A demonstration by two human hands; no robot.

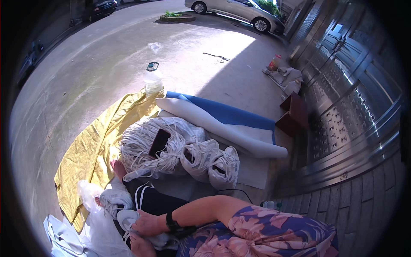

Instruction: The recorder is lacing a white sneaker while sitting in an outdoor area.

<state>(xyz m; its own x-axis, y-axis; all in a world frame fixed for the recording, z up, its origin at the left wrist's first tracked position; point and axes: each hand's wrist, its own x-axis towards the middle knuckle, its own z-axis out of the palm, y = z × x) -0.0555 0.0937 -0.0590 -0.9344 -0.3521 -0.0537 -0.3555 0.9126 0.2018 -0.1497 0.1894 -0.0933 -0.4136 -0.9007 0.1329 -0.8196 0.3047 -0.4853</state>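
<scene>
My right hand [147, 222], with a black watch on its wrist, reaches left and presses down on a white shoe [127, 218] in my lap. My left hand [139, 247] sits just below it, closed on the same shoe's underside. White laces cross my black trouser leg [156, 201] beside the shoe. Another white shoe [113, 199] lies just left of my hands. My bare foot [117, 168] rests above it on the yellow tarp [85, 154].
A big bundle of white laces [141, 152] carries a dark phone [159, 141]; two more white shoes [199, 158] [224, 168] lie to its right. Behind are a white roll [222, 128], blue mat [231, 113], plastic jar [153, 79] and wooden stool [295, 113]. Metal doors [342, 120] stand at the right.
</scene>
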